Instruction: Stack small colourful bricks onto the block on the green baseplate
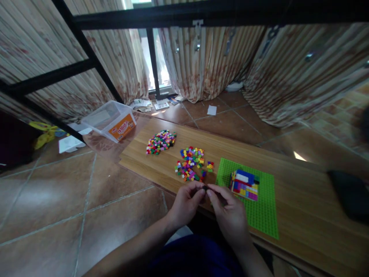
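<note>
My left hand point(187, 201) and my right hand point(229, 209) meet at the fingertips above the near edge of the bench. Pinched between them is a small black toy brick point(205, 187), largely covered by the fingers. Just right of my right hand, a multicoloured brick structure point(245, 185) stands on a green studded baseplate point(263, 217). Its top shows blue, white, red, yellow and purple bricks. Beyond my left hand lie loose bricks point(188, 171) of many colours, and a small yellow group point(210, 166) sits beside them.
Another pile of bricks point(161, 141) lies farther left on the wooden bench point(302, 200). A clear plastic box point(109, 119) with an orange label stands past its left end. A dark flat object point(348, 194) is at the right. Black metal bars point(201, 15) cross overhead, before curtains.
</note>
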`<state>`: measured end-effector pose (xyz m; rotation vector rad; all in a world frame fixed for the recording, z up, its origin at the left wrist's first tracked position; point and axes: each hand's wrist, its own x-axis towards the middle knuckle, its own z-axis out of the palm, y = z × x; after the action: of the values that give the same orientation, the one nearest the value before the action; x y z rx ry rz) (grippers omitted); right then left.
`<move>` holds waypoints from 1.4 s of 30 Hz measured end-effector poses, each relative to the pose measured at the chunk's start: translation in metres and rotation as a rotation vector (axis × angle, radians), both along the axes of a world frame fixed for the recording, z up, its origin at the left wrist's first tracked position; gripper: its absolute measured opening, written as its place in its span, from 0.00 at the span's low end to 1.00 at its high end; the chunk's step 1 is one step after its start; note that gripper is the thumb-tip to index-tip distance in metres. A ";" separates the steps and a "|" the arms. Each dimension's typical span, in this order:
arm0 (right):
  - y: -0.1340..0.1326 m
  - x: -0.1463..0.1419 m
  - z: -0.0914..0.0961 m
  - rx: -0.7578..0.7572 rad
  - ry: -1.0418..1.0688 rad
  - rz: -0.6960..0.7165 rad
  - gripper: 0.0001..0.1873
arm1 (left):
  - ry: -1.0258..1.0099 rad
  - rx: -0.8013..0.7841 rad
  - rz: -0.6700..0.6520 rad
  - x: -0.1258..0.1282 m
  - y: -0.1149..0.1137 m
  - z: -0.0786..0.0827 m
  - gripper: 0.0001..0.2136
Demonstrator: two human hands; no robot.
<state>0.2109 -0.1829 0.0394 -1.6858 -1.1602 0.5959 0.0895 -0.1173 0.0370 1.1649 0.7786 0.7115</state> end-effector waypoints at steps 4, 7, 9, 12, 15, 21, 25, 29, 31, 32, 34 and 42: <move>-0.018 0.009 0.002 0.068 0.032 -0.111 0.09 | 0.134 0.209 -0.100 0.019 -0.009 0.005 0.09; -0.031 0.032 -0.002 0.082 -0.022 -0.180 0.09 | 0.203 0.335 -0.165 0.034 -0.012 0.006 0.08; -0.039 0.053 -0.005 0.075 -0.092 -0.245 0.10 | 0.223 0.400 -0.152 0.044 -0.010 0.005 0.10; -0.046 0.086 -0.012 0.043 -0.192 -0.369 0.13 | 0.270 0.494 -0.082 0.059 -0.001 0.002 0.11; -0.044 0.109 -0.018 0.012 -0.219 -0.430 0.15 | 0.341 0.586 -0.053 0.074 0.012 -0.002 0.13; -0.026 0.116 -0.022 0.027 -0.197 -0.381 0.15 | 0.363 0.648 -0.100 0.104 0.028 -0.008 0.18; -0.021 0.114 -0.023 -0.009 -0.143 -0.436 0.16 | 0.369 0.616 -0.140 0.115 0.028 -0.005 0.19; -0.019 0.113 -0.025 -0.030 -0.075 -0.499 0.17 | 0.368 0.604 -0.153 0.120 0.026 -0.005 0.19; -0.019 0.113 -0.026 -0.022 -0.038 -0.508 0.17 | 0.360 0.607 -0.151 0.121 0.026 -0.006 0.19; -0.018 0.114 -0.027 -0.019 -0.021 -0.508 0.17 | 0.357 0.608 -0.151 0.122 0.025 -0.007 0.19; -0.018 0.114 -0.029 -0.018 0.006 -0.510 0.17 | 0.356 0.606 -0.152 0.123 0.025 -0.007 0.19; -0.018 0.114 -0.029 -0.003 0.154 -0.528 0.18 | 0.380 0.555 -0.133 0.130 0.021 -0.008 0.20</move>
<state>0.3249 -0.2008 0.0103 -1.8173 -0.5669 0.3833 0.2192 -0.0961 0.0287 1.8764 0.8310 0.6176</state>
